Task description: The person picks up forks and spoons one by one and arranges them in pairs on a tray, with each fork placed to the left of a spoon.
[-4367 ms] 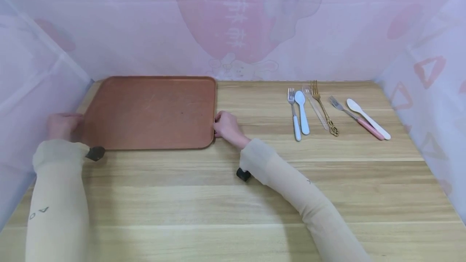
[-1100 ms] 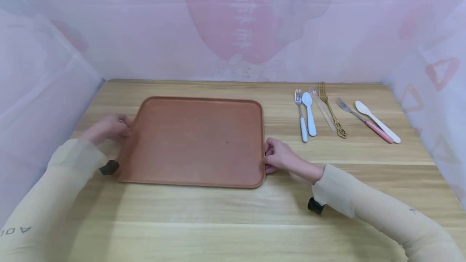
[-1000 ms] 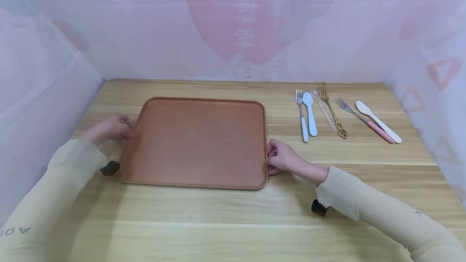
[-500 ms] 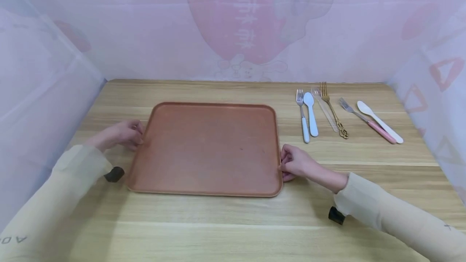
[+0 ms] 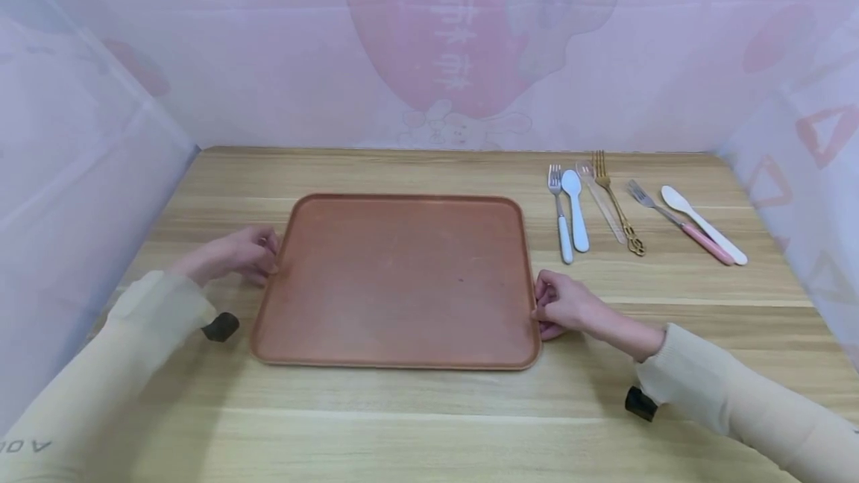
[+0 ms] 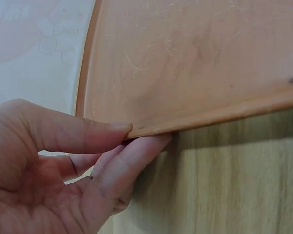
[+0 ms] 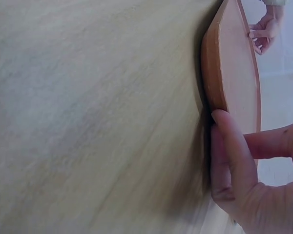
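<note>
A brown rectangular tray [image 5: 403,282] with a low raised rim lies level, close over the wooden table. At its left edge my left hand [image 5: 244,253] pinches the rim. In the left wrist view the thumb [image 6: 88,134] lies on top of the rim and the fingers [image 6: 132,163] are underneath. My right hand [image 5: 567,305] grips the opposite edge, nearer the front corner. The right wrist view shows its fingers [image 7: 237,151] at the tray's outer side, with a dark shadow line below the tray [image 7: 212,73].
Right of the tray lie a fork with a light blue handle [image 5: 564,233], a light blue spoon [image 5: 577,218], a clear plastic utensil [image 5: 604,207], an ornate gold fork [image 5: 617,207], a pink-handled fork [image 5: 698,235] and a white spoon [image 5: 705,223]. Pinkish cloth walls [image 5: 268,58] surround the table [image 5: 403,431].
Both hands have carried the tray from the back left corner toward the front and right, to the middle of the table. The cutlery has stayed in place.
</note>
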A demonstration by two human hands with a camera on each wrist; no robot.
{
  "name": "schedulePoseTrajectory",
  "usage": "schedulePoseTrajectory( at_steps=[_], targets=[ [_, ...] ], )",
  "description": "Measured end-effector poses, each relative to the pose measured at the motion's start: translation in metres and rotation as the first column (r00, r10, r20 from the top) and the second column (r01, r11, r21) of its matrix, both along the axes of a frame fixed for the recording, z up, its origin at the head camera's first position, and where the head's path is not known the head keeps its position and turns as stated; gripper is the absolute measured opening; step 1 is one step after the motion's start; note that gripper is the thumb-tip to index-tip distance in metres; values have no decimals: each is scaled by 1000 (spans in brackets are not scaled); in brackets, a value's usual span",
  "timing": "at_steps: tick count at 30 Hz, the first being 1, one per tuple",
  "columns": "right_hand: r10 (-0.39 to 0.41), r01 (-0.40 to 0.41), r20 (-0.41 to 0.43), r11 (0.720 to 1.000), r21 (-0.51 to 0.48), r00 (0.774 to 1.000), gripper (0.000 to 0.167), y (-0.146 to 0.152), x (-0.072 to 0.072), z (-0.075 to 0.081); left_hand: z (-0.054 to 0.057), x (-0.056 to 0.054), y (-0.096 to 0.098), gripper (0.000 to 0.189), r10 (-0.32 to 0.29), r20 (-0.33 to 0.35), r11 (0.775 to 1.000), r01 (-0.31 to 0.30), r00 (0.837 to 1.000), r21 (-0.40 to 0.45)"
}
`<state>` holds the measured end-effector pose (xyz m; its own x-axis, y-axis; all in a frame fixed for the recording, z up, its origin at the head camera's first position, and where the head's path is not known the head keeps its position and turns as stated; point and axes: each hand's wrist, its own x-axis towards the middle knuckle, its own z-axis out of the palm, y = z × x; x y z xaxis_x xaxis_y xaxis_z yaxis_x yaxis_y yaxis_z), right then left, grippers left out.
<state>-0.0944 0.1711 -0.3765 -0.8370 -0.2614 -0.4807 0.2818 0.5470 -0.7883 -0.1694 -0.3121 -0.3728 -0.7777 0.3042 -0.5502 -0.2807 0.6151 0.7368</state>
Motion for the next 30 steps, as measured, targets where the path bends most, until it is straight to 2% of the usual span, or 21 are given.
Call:
schedulePoseTrajectory(
  at_steps=[4,7,12,15,21,30],
  targets=[
    [16,-16,7,1000,-14,1000,22,7,0,1,-4,1,1,33,-42,0,997,42,999,65],
    [16,-16,15,999,-29,1000,23,12,1,0,-3,3,8,33,-35,15,998,34,999,44],
    [19,-19,16,999,-35,1000,24,19,3,-1,1,5,24,30,-27,20,998,28,999,-55],
    [28,-28,14,999,-18,1000,23,23,5,1,1,5,30,29,-28,20,998,29,999,-63],
    [40,-40,19,999,-18,999,23,30,10,4,4,12,40,30,-20,23,998,22,1000,-53],
    [40,-40,36,999,7,999,24,32,15,3,8,16,43,30,-38,45,996,42,998,-79]
  ],
)
